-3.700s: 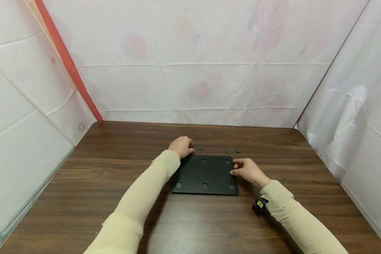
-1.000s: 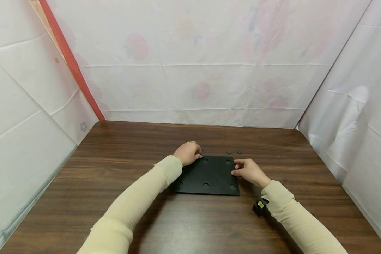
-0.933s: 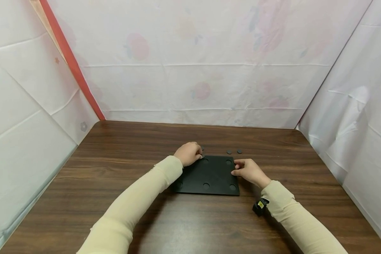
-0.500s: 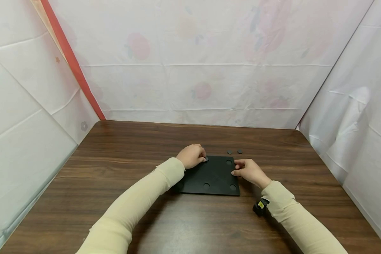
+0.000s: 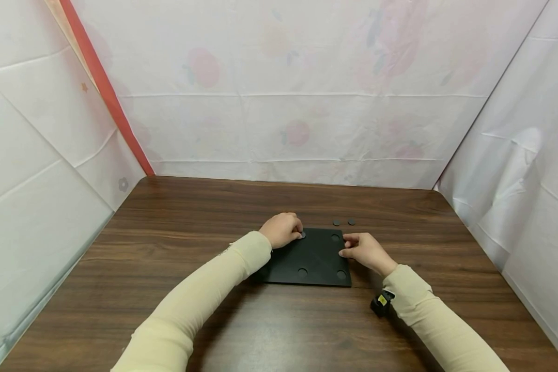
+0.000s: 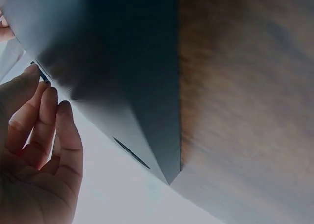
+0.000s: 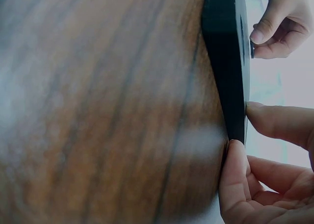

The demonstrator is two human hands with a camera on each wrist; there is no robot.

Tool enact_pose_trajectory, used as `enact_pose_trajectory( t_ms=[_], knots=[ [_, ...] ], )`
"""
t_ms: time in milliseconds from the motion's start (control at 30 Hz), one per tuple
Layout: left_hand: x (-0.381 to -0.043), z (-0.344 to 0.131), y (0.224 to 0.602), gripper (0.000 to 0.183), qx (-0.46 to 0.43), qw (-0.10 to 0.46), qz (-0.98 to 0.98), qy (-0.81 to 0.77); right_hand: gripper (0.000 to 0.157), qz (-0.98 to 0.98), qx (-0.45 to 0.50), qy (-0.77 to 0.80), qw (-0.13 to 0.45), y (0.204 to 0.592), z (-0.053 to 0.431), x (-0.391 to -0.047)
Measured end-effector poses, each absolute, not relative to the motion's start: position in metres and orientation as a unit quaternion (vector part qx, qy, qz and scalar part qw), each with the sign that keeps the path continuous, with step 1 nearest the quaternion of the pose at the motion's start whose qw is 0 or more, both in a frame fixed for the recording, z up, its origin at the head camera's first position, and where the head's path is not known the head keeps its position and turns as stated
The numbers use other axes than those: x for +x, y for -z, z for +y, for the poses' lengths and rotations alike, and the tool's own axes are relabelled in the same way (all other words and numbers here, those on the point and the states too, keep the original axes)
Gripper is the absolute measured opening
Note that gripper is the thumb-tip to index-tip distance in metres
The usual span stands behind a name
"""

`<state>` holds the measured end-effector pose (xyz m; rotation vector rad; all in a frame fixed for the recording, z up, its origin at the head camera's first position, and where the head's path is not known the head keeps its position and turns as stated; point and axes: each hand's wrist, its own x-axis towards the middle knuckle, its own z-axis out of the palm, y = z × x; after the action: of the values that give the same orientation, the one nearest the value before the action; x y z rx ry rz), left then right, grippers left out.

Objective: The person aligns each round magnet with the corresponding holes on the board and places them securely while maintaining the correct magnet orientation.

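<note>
Head view: a black plate [image 5: 309, 256] with round recesses lies flat on the brown wooden table [image 5: 167, 289], near its middle. The left hand [image 5: 283, 230] sits at the plate's far edge, fingers curled, pinching a small black disc [image 5: 303, 235] over the far middle recess. The right hand [image 5: 365, 250] rests at the plate's right edge, thumb and fingers against it. Two loose black discs [image 5: 343, 222] lie on the table just beyond the plate's far right corner. A small black device [image 5: 381, 302] hangs at the right wrist.

Left wrist view: the left hand [image 6: 34, 150] shows curled fingers beside the plate [image 6: 122, 62]; the disc [image 6: 43, 73] is a dark sliver at the fingertip.

Right wrist view: the right hand [image 7: 267, 170] grips the plate [image 7: 228, 62] by its edge, thumb and finger either side. The left hand [image 7: 279, 23] pinches the disc [image 7: 252, 48] against the plate's top face.
</note>
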<state>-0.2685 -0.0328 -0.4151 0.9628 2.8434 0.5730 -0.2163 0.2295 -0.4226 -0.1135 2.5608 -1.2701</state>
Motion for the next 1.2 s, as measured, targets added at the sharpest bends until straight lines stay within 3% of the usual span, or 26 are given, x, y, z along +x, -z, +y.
enact_pose_trajectory(
  t_ms=[1200],
  knots=[
    [-0.2700, -0.0303, 0.4152, 0.018, 0.304, 0.051, 0.932, -0.189, 0.055, 0.885, -0.044, 0.443, 0.139, 0.4210, 0.2299, -0.2157]
  ],
)
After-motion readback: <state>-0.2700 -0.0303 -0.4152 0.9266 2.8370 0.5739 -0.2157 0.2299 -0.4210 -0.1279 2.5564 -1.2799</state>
